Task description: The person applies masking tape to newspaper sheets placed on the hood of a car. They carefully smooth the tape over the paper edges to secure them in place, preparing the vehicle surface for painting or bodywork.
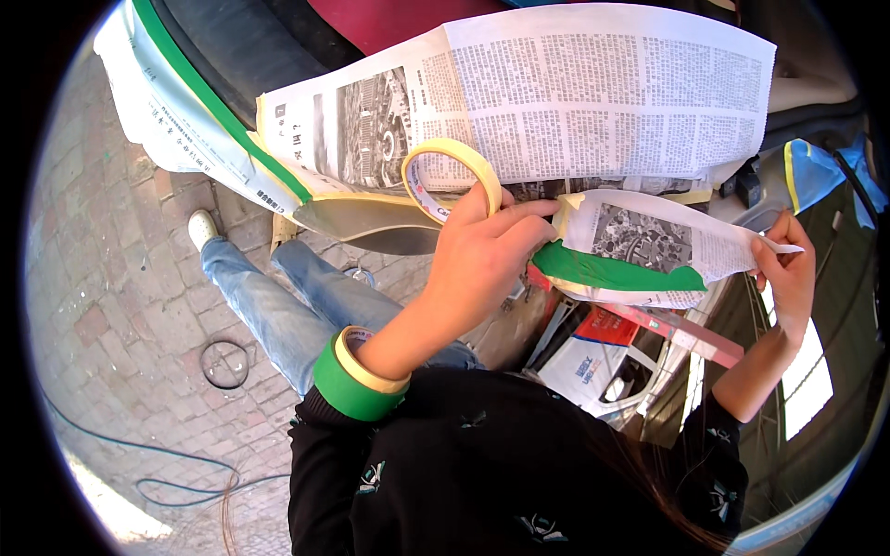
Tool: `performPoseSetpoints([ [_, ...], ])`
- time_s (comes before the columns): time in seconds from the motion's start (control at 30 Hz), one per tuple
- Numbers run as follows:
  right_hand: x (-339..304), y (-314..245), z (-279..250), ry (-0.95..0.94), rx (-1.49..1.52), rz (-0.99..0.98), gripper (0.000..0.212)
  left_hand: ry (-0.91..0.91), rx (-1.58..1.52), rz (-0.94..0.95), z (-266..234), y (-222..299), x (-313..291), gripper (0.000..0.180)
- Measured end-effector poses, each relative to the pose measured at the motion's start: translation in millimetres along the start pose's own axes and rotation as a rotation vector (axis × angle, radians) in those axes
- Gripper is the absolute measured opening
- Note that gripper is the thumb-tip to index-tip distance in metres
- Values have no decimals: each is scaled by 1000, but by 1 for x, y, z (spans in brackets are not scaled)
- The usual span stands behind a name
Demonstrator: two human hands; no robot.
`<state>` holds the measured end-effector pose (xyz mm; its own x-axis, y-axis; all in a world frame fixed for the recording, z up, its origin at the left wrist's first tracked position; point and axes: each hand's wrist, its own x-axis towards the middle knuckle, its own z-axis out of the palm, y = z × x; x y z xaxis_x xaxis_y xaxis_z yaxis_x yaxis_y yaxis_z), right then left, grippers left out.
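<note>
My left hand (pixel 487 250) holds a roll of yellow masking tape (pixel 484 170), hooked at the thumb. Its fingertips press against the left end of a small newspaper piece (pixel 728 250), where a bit of yellow tape shows. Along that piece's lower edge runs a crumpled strip of green tape (pixel 612 269). The piece's right corner is pinched between the fingers of my right hand (pixel 786 273). Around my left wrist sit a wide green tape roll (pixel 345 385) and a narrower yellow roll. Beyond my hands, a large newspaper sheet (pixel 603 102) spreads over a dark and red surface.
At the left, white paper edged with green tape (pixel 218 116) covers a curved panel. Someone's jeans-clad legs (pixel 264 287) show over the brick paving (pixel 120 278). A hose (pixel 167 454) lies there. A red-and-white box (pixel 593 357) sits below the newspaper piece; blue film (pixel 816 171) hangs at right.
</note>
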<state>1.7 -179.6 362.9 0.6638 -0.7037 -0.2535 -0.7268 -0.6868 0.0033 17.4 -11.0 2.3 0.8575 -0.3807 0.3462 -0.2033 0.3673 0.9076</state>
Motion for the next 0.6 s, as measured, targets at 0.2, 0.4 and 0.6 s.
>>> performPoseSetpoints([
  [0.2,-3,1,-1,2,12,-10,18,-26,-5,-16,-3,3,3,24],
  [0.4,5,-3,0,-23,11,-30,20,-53,29,-19,1,1,0,26],
  [0.6,14,-6,4,-26,5,-50,21,-37,57,-19,0,6,3,27],
])
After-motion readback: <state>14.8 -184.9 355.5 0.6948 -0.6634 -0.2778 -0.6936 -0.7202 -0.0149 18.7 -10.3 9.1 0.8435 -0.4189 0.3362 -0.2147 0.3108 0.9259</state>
